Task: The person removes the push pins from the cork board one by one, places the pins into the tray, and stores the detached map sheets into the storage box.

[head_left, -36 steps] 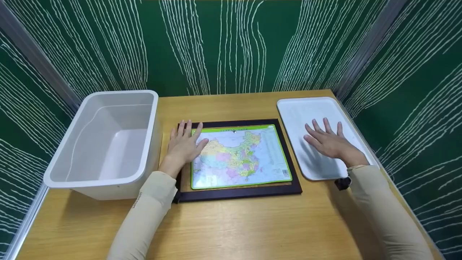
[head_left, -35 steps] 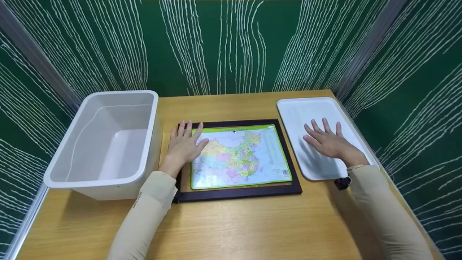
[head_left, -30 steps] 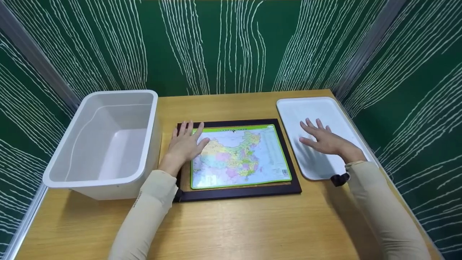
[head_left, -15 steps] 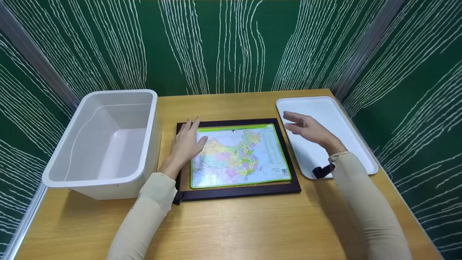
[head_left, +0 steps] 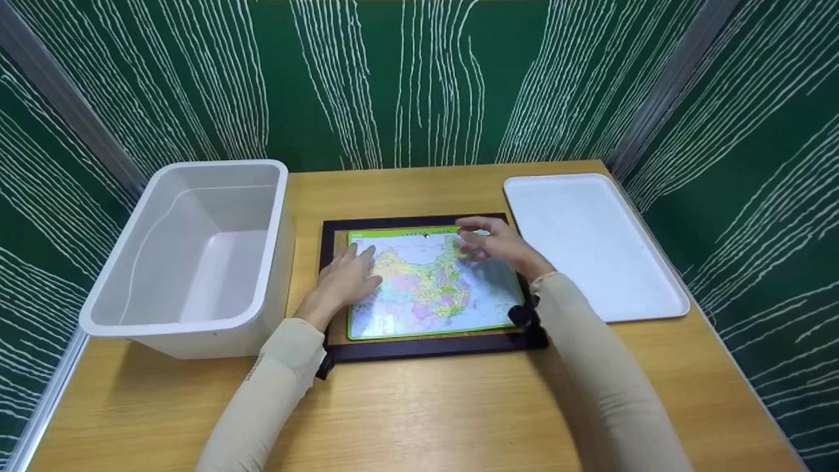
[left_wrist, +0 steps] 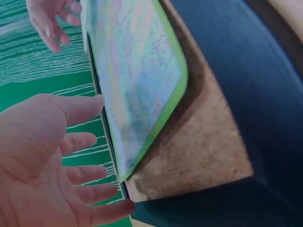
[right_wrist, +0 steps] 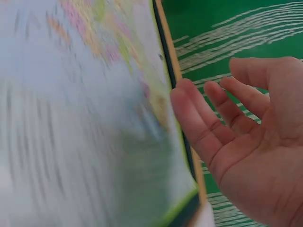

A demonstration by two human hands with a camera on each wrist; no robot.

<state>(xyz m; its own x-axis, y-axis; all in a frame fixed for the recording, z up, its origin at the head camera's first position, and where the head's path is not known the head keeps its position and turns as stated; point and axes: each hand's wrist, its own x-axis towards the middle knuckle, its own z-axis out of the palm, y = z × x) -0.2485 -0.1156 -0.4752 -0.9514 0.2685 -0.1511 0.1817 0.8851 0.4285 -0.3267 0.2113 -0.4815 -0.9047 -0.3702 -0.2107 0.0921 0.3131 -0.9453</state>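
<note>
A map sheet (head_left: 419, 308) with a green border lies on a cork board (head_left: 337, 328) in a dark frame (head_left: 432, 345) at the table's middle. Over the map's left part is my left hand (head_left: 344, 278), fingers extended; in the left wrist view its fingers are apart from the sheet. My right hand (head_left: 501, 246) hovers above the map's upper right, its fingers loosely bent and holding nothing. A small pin-like dot (head_left: 426, 235) shows at the map's top edge. In the right wrist view the map is blurred.
To the left stands a deep white bin (head_left: 262, 314). A flat white tray (head_left: 596, 242) lies at the right of the wooden table (head_left: 419, 419). Green walls (head_left: 314, 124) with white wavy lines enclose the back and sides.
My right hand has moved left from over the white tray to above the map. The left hand has shifted slightly right and nearer, from the frame's left edge onto the map's area.
</note>
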